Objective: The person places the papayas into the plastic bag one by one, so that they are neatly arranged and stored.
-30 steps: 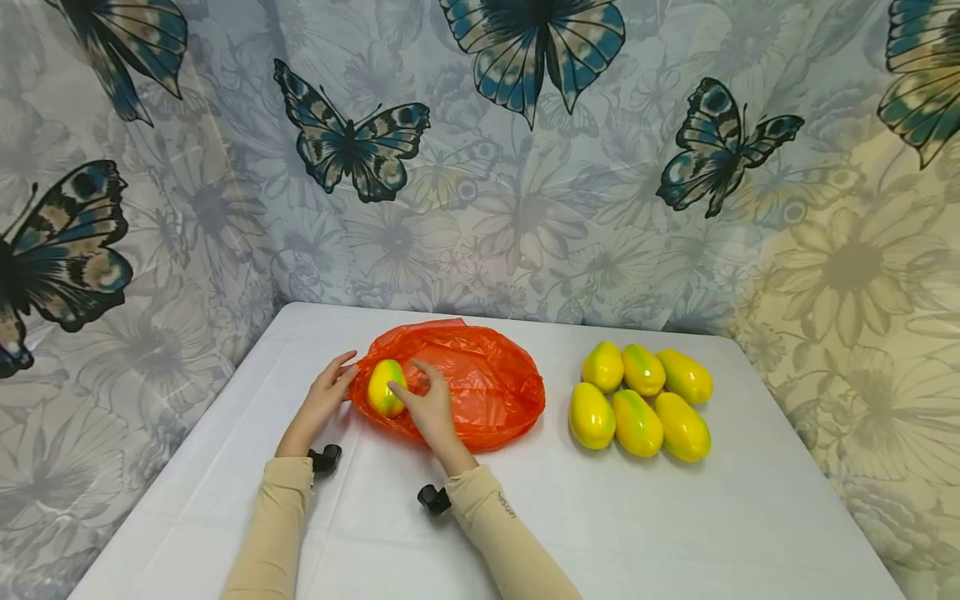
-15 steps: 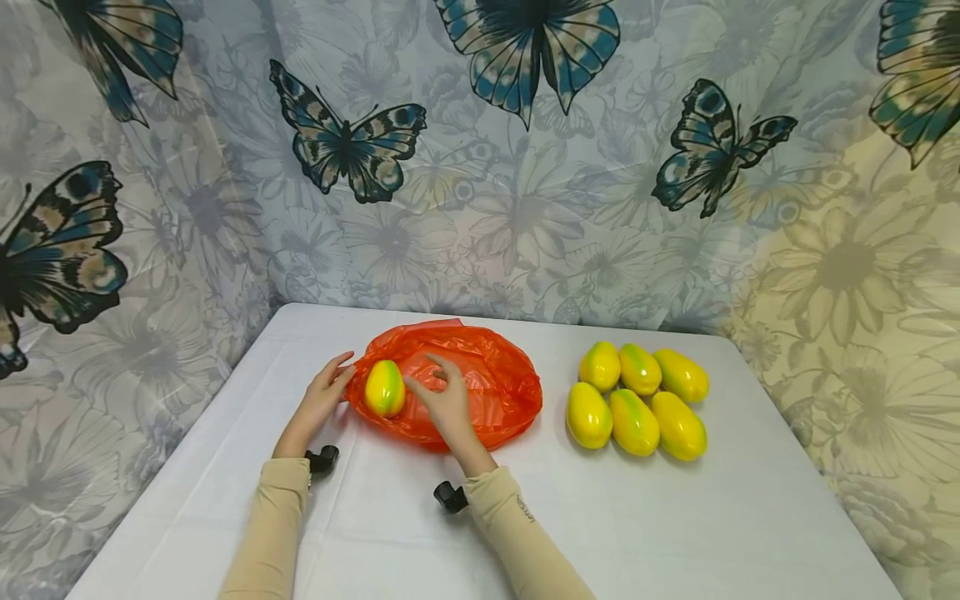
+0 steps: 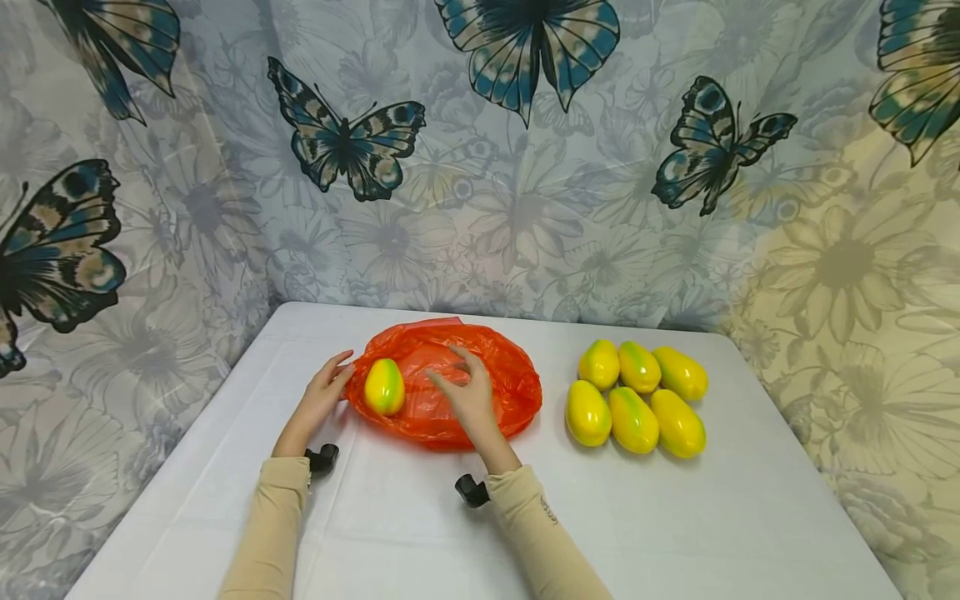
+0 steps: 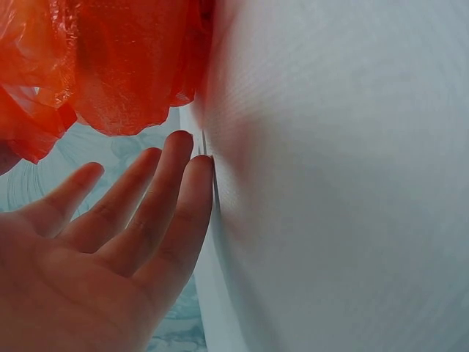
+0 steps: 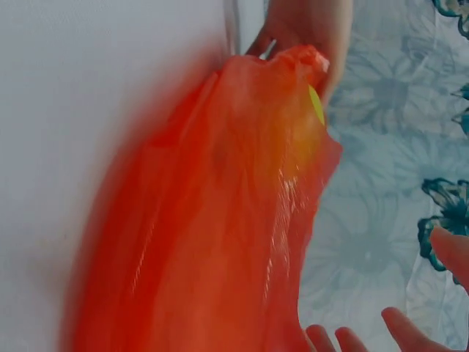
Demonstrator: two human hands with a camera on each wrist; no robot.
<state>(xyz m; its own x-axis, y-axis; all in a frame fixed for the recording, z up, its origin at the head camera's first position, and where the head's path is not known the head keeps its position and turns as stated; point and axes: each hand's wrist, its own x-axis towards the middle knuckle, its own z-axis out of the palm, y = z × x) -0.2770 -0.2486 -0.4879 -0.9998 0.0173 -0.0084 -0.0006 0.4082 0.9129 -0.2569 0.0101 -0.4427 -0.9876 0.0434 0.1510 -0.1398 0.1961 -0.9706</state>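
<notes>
A red plastic bag (image 3: 510, 379) lies spread open on the white table, with one yellow-green mango (image 3: 384, 388) resting inside its left end. My left hand (image 3: 317, 404) is at the bag's left edge; in the left wrist view its fingers (image 4: 165, 198) are straight and spread, the thumb right at the plastic. Over the middle of the bag hovers my right hand (image 3: 474, 400), thumb and fingers apart with nothing between them. In the right wrist view, the bag's side hides most of the mango, and only the right fingertips (image 5: 403, 330) show at the lower edge.
Several more yellow mangoes (image 3: 634, 421) stand grouped in two rows to the right of the bag. The white table (image 3: 390, 533) backs onto a floral cloth (image 3: 525, 217) printed with butterflies. Each wrist wears a black camera (image 3: 472, 491).
My right hand has let go of the mango in the bag and moved right, away from it. The left hand has stayed at the bag's left edge.
</notes>
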